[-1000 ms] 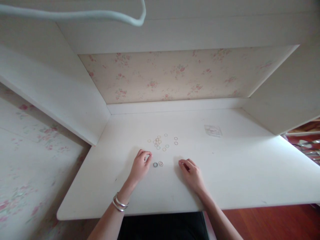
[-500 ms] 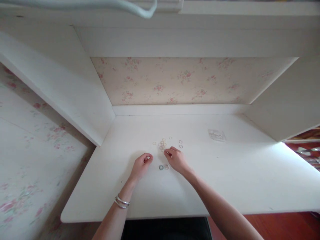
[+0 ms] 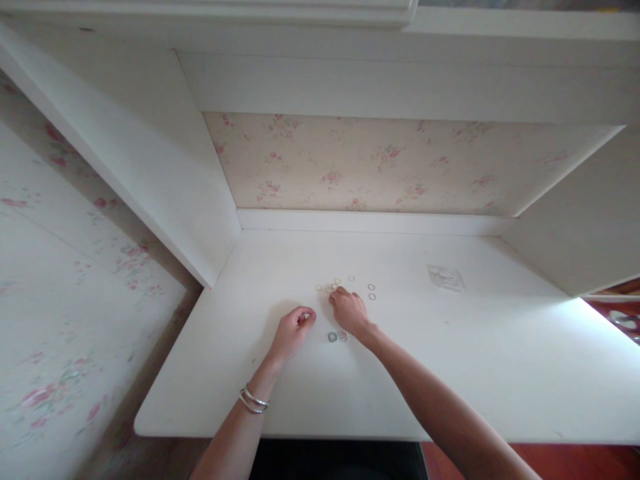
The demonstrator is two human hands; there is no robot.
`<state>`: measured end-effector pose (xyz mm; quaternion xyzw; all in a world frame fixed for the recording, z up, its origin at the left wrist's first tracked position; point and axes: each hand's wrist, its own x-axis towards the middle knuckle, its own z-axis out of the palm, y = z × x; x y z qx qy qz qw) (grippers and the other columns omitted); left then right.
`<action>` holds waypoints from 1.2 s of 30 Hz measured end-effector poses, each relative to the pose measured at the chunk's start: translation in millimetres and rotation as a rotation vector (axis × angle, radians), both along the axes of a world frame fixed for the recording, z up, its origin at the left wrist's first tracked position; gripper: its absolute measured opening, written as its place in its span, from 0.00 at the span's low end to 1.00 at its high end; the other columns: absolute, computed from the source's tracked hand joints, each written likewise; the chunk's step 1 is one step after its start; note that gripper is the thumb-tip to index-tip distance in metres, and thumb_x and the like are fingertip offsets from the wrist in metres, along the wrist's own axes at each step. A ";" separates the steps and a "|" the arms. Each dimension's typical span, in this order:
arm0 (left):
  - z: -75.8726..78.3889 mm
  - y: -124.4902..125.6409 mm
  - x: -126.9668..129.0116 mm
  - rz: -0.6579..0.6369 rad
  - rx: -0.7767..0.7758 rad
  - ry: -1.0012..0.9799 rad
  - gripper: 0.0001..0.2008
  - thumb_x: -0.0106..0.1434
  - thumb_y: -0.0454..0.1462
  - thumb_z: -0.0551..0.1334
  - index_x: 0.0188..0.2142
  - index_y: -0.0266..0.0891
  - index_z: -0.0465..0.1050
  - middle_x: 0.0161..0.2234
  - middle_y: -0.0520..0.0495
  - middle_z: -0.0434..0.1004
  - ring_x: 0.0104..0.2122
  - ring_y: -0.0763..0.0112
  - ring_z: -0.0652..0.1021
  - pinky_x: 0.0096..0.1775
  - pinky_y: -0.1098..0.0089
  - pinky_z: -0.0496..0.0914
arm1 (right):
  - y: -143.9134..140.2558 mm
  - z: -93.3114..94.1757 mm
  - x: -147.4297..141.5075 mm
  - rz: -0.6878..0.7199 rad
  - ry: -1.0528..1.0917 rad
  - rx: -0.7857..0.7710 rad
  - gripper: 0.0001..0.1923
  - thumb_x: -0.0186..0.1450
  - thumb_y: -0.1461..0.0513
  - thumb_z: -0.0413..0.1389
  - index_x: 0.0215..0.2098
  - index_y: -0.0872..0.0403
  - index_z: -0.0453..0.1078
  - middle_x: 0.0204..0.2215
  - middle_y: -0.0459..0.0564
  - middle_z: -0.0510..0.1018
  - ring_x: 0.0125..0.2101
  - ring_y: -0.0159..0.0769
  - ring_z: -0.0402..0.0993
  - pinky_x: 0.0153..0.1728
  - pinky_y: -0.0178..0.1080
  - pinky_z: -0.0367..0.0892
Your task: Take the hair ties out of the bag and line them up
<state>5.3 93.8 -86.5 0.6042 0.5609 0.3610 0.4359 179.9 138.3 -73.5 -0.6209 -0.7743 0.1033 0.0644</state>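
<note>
Nearest the viewer, on the white counter [image 3: 450, 373]: two forearms reaching forward, the left one wearing silver bangles [image 3: 254, 400] at the wrist. Left hand [image 3: 293, 330]: loosely curled, fingertips drawn toward the thumb, resting on the counter surface; whether it pinches anything cannot be told, too small to make out. Just right of it and just in front of the other hand: two small rings lying flat and side by side, one bluish ring [image 3: 333, 337], one pale pinkish ring [image 3: 343, 335], touching or nearly so, untouched by either hand. Right hand [image 3: 350, 311]: palm down, fingers bent, fingertips set at the near edge of the loose ring cluster [image 3: 331, 287]; grasp on a ring not confirmable. Cluster position: directly beyond the right fingertips, slightly up and right of the left hand; right hand clearly the nearer. No long axis, the rings being round and scattered. Further right of cluster: a separate pair of rings [image 3: 371, 291], apart from both hands. Farther right again, well apart: small clear plastic packet [image 3: 445, 277], lying flat. Rear: floral wallpaper panel [image 3: 380, 163] under white shelving.
</note>
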 end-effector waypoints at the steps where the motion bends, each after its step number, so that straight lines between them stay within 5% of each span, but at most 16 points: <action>1: -0.4 0.1 0.0 -0.001 0.004 -0.002 0.15 0.59 0.46 0.57 0.35 0.38 0.73 0.18 0.57 0.57 0.20 0.76 0.60 0.23 0.75 0.53 | -1.0 0.8 -0.3 0.010 0.002 0.009 0.15 0.69 0.62 0.42 0.35 0.54 0.71 0.38 0.52 0.73 0.32 0.33 0.71 0.37 0.37 0.58; 5: -1.2 -0.1 -0.3 0.005 0.006 -0.027 0.15 0.59 0.46 0.57 0.35 0.37 0.73 0.19 0.57 0.58 0.20 0.77 0.60 0.23 0.75 0.54 | -11.0 5.5 4.2 0.035 0.040 0.061 0.14 0.70 0.61 0.42 0.39 0.53 0.69 0.38 0.50 0.72 0.34 0.32 0.70 0.38 0.36 0.58; 13: 2.9 -2.0 0.2 0.002 0.003 -0.003 0.14 0.59 0.46 0.56 0.35 0.38 0.73 0.20 0.56 0.59 0.21 0.76 0.61 0.24 0.75 0.55 | -63.2 1.1 40.0 0.069 0.473 0.184 0.13 0.70 0.59 0.42 0.38 0.52 0.67 0.33 0.48 0.70 0.33 0.32 0.68 0.36 0.34 0.61; 20: 3.3 -3.5 2.9 0.013 0.025 0.061 0.15 0.59 0.47 0.56 0.35 0.39 0.73 0.19 0.56 0.62 0.20 0.75 0.63 0.24 0.75 0.56 | -84.0 -3.5 48.6 0.182 0.284 0.062 0.13 0.70 0.61 0.43 0.40 0.51 0.70 0.33 0.49 0.72 0.33 0.33 0.69 0.37 0.36 0.62; 36: 4.9 -6.5 4.8 -0.003 0.052 0.101 0.15 0.60 0.47 0.55 0.35 0.38 0.73 0.20 0.54 0.65 0.21 0.75 0.65 0.24 0.75 0.57 | -86.7 0.8 49.8 0.253 0.155 0.075 0.14 0.70 0.61 0.43 0.42 0.49 0.71 0.32 0.47 0.72 0.32 0.33 0.69 0.38 0.36 0.59</action>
